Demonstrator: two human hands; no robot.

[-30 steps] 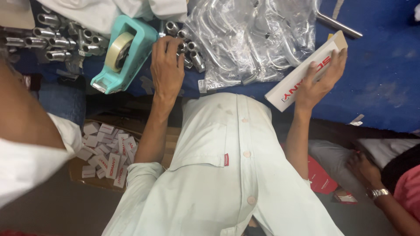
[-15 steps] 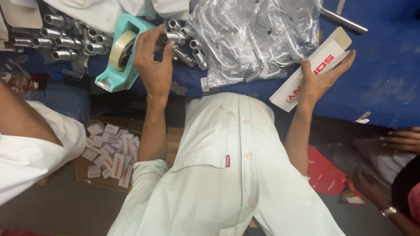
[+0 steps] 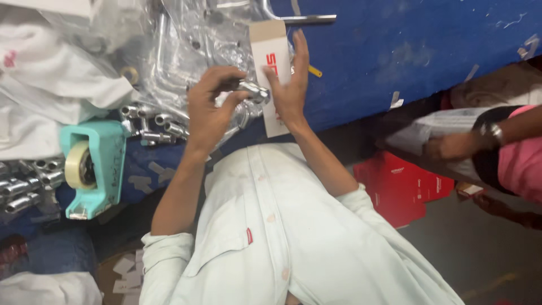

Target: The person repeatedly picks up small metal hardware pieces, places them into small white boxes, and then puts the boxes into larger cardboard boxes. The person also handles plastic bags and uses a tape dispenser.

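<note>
My left hand (image 3: 208, 108) is shut on a small chrome metal fitting (image 3: 253, 90) and holds it up against a long white cardboard box (image 3: 269, 56). My right hand (image 3: 289, 93) grips that box from the side, fingers stretched along it, above the blue table (image 3: 423, 45). The two hands meet over the table's near edge, and the fitting sits between them at the box's lower half. More loose chrome fittings (image 3: 155, 125) lie just left of my left hand.
A teal tape dispenser (image 3: 93, 169) stands at the left beside more fittings (image 3: 28, 183). Clear plastic bags of chrome pipes (image 3: 180, 39) and white cloth (image 3: 51, 90) cover the far left. Another person's hand with a wristwatch (image 3: 468, 141) works at the right, above a red box (image 3: 403, 186).
My left hand took a chrome fitting from the pile and carried it right to the box. My right hand brought the box left and upright. The view shifted right.
</note>
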